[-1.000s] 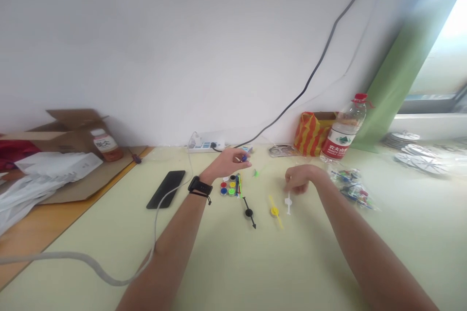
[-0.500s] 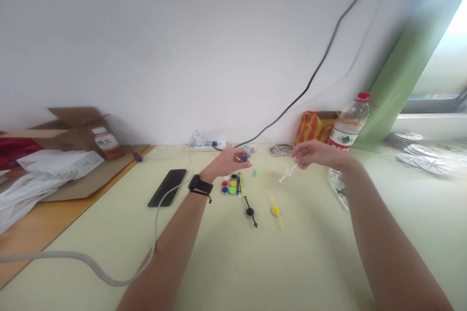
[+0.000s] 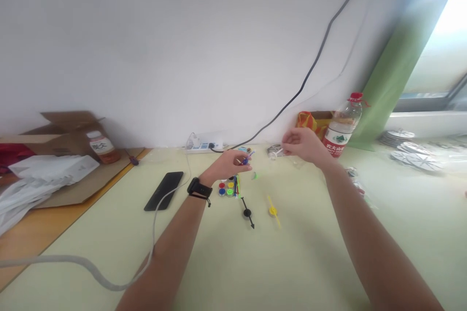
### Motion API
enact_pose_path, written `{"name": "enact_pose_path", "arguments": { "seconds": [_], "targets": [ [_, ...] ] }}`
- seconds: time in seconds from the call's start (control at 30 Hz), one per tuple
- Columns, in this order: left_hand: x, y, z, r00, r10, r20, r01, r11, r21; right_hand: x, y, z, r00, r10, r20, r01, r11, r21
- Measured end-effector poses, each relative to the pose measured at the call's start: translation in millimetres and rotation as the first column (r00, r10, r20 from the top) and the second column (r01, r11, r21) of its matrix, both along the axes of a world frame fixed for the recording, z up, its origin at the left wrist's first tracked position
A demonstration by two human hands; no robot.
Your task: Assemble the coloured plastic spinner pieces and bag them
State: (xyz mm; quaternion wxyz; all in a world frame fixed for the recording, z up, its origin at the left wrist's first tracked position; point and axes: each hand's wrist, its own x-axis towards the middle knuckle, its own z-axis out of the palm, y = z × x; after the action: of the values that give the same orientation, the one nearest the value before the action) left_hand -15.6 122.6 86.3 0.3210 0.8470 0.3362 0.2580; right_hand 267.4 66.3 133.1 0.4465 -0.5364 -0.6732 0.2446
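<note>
Grip of the left hand (image 3: pixel 225 164): thumb and fingers clamped on a small blue piece (image 3: pixel 245 161), raised above the desk (image 3: pixel 219 257), near the power strip (image 3: pixel 205 143). Right hand (image 3: pixel 302 145): fingers curled, fingertips near a blurred whitish item (image 3: pixel 273 155); cannot tell whether they hold anything. Black pointer (image 3: pixel 247 213) and yellow pointer (image 3: pixel 273 211) lie flat, apart, nearer the wearer; colored discs (image 3: pixel 229 192) sit beside thin strips (image 3: pixel 237 185).

Handling, judged: blue piece likely light, fairly stiff, smooth plastic; slender ends could bend or snap. Best hold: the thicker middle, light pinch. Same for both pointers, by the round hub.
</note>
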Motion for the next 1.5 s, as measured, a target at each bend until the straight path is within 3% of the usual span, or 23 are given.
{"name": "enact_pose_path", "arguments": {
  "seconds": [0.17, 0.37, 0.53, 0.63, 0.7, 0.8, 0.93, 1.03, 1.13, 1.27, 1.33, 1.4, 1.5],
  "targets": [
    [4, -1, -1.2, 1.0, 0.0, 0.014, 0.0, 1.0, 0.018, -21, 5, -10.1, 0.988, -0.044, 0.15, 0.044, 0.999, 0.002],
    [3, -2, 0.0, 1.0, 0.018, 0.015, -0.019, 0.999, 0.041, -39, 2, -10.9, 0.966, -0.074, 0.247, 0.102, 0.989, -0.106],
    [-1, 0, 2.5, 0.999, 0.047, 0.009, -0.047, 0.995, 0.093, -27, 1, -4.5, 0.975, -0.085, 0.206, 0.105, 0.991, -0.085],
    [-6, 3, 3.1, 0.998, 0.068, 0.002, -0.068, 0.992, 0.106, -14, 3, -7.6, 0.944, 0.007, 0.331, 0.067, 0.975, -0.211],
    [-8, 4, 2.7, 0.996, 0.091, -0.003, -0.09, 0.99, 0.113, -10, 4, -15.7, 0.881, 0.233, 0.412, -0.048, 0.91, -0.413],
    [-10, 6, 1.7, 0.994, 0.111, -0.006, -0.109, 0.986, 0.122, -19, 7, -36.1, 0.752, 0.553, 0.359, -0.204, 0.713, -0.671],
    [-10, 7, 1.4, 0.995, 0.102, -0.01, -0.1, 0.987, 0.123, -45, 14, -65.5, 0.678, 0.702, 0.218, -0.285, 0.525, -0.802],
    [-11, 6, 2.7, 0.995, 0.095, -0.012, -0.093, 0.989, 0.116, -50, 18, -71.2, 0.662, 0.725, 0.188, -0.304, 0.489, -0.817],
    [-11, 5, 4.6, 0.996, 0.088, -0.02, -0.085, 0.99, 0.111, -35, 15, -56.1, 0.7, 0.703, 0.123, -0.389, 0.521, -0.76],
    [-11, 4, 7.1, 0.996, 0.083, -0.043, -0.078, 0.991, 0.11, 0, 4, -23.1, 0.808, 0.584, -0.078, -0.548, 0.697, -0.461],
    [-11, 3, 8.2, 0.996, 0.077, -0.048, -0.071, 0.992, 0.104, 14, -1, -10.6, 0.874, 0.446, -0.194, -0.484, 0.839, -0.249],
    [-10, 1, 9.3, 0.996, 0.07, -0.052, -0.065, 0.993, 0.096, 22, -4, -3.0, 0.91, 0.282, -0.304, -0.326, 0.94, -0.103],
    [-8, -1, 10.6, 0.997, 0.055, -0.055, -0.05, 0.995, 0.087, 24, -5, 1.7, 0.936, 0.063, -0.346, -0.08, 0.996, -0.034]
  ]
}}
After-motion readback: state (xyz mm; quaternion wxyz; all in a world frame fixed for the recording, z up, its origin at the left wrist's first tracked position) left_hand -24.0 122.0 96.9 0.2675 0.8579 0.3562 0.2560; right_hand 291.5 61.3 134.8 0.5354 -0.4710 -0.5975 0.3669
